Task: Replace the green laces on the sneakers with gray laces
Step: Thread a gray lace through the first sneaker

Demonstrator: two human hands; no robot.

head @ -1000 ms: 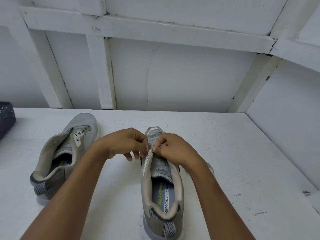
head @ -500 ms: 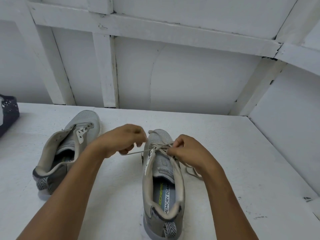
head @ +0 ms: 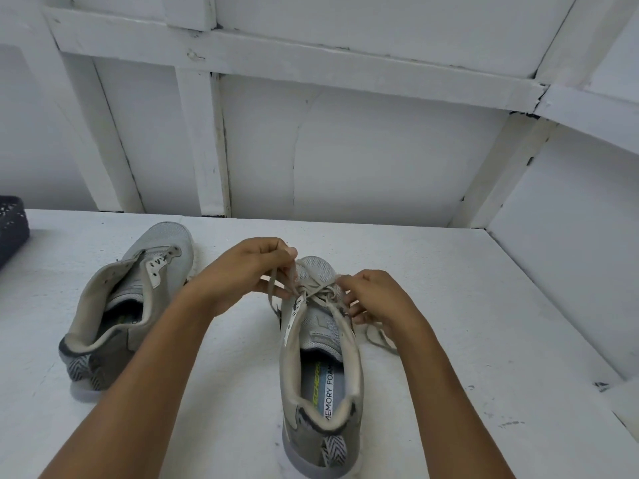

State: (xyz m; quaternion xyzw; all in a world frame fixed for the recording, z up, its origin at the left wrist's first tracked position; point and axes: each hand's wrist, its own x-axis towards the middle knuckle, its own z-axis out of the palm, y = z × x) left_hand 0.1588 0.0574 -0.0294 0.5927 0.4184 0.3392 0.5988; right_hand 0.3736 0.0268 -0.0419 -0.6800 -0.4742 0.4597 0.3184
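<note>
Far left, cut by the frame edge: a dark perforated basket (head: 10,229). Next, on the white table (head: 484,323), an unlaced gray sneaker (head: 138,299), toe pointing away, eyelets bare. No green laces anywhere in view.

Then the left hand (head: 247,271), fingers curled, pinching one strand of the gray lace (head: 320,292) and lifting it up and to the left of the second sneaker (head: 320,326). Lace crossed only through the eyelets nearest the toe; upper eyelets not yet threaded. On the far side, the right hand (head: 377,299), fingertips pressed together on the other strand at the right eyelet row, with a loose tail (head: 378,337) trailing onto the table just beside the shoe.

Likely trouble from here: uneven pull, leaving one end too short for the top eyelets. Neither hand pinning the shoe down, so a hard tug could drag or tip it. Flat lace also prone to twisting at the crossing, and a skipped eyelet easy to miss behind the fingers.
</note>
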